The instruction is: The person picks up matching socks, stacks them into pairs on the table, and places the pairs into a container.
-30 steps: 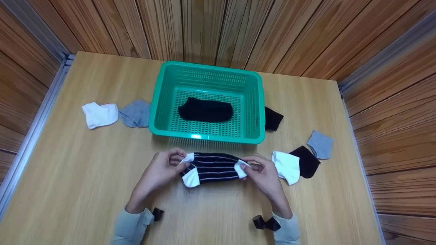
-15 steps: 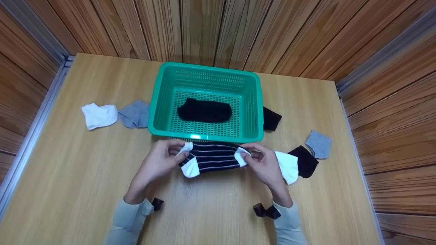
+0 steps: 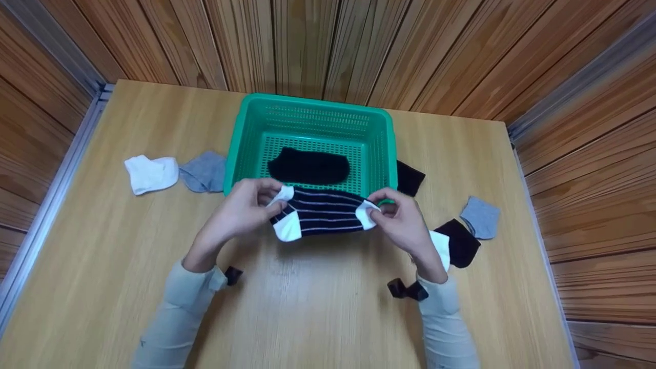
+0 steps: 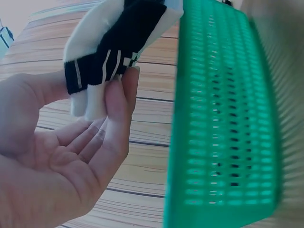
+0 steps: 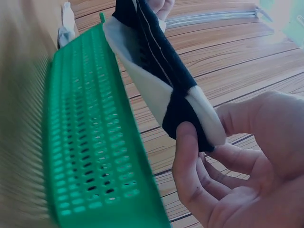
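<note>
Stretched between both hands is a black sock [image 3: 330, 212] with thin white stripes and white heel and toe parts. My left hand [image 3: 251, 207] pinches its white left end between thumb and fingers, also plain in the left wrist view. At the opposite end my right hand [image 3: 402, 220] pinches the white tip; in the right wrist view the sock looks layered. The sock hangs over the near rim of a green plastic basket [image 3: 234, 148], hiding much of that rim. Inside the basket lies a black sock pair [image 3: 308, 166].
Left of the basket lie a white sock [image 3: 151, 174] and a grey sock [image 3: 204, 173]. On the right, a black sock [image 3: 409, 178] shows behind the basket's edge. Farther right are another black sock [image 3: 457, 243], a grey sock [image 3: 480, 217] and a white sock [image 3: 442, 249] partly behind the right wrist.
Both hands have moved forward with the striped sock, from in front of the basket to over its near rim. The grip at both ends looks the same.
</note>
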A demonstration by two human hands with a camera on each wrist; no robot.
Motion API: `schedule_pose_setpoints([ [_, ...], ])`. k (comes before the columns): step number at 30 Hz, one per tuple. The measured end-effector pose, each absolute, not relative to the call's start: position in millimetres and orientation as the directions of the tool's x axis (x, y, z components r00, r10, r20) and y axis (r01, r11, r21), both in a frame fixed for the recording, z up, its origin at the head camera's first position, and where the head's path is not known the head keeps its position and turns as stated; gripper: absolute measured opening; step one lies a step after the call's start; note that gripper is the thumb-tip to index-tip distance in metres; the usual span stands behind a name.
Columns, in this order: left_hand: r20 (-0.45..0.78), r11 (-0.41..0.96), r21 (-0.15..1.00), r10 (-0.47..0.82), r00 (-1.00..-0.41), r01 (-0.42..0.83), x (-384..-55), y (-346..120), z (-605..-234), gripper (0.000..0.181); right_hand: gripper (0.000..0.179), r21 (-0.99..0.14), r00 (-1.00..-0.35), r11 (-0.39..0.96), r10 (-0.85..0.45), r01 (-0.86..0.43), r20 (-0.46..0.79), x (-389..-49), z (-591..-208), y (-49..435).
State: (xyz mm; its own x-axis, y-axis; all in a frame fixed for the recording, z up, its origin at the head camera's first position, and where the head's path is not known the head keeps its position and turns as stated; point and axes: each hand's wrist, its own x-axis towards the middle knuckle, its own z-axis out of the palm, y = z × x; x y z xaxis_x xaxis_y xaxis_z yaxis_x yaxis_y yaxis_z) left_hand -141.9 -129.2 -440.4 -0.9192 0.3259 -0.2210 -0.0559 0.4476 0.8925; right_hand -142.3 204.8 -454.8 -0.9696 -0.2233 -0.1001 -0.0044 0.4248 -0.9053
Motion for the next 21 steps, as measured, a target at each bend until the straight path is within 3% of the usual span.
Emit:
schedule_pose_setpoints([
  [13,-0.273,0.59,0.807,0.411,-0.87,0.025,-202.9,-136.8,-404.2,0.031,0.023,-0.81,-0.91,0.584,-0.364,-0.056,-0.2,-200.5,-420.7,205.1],
  [21,-0.278,0.616,0.779,0.505,-0.817,0.116,-243.9,-138.9,-392.7,0.025,0.016,-0.757,-0.837,0.62,-0.513,-0.208,-0.189,-251.9,-407.3,200.1],
])
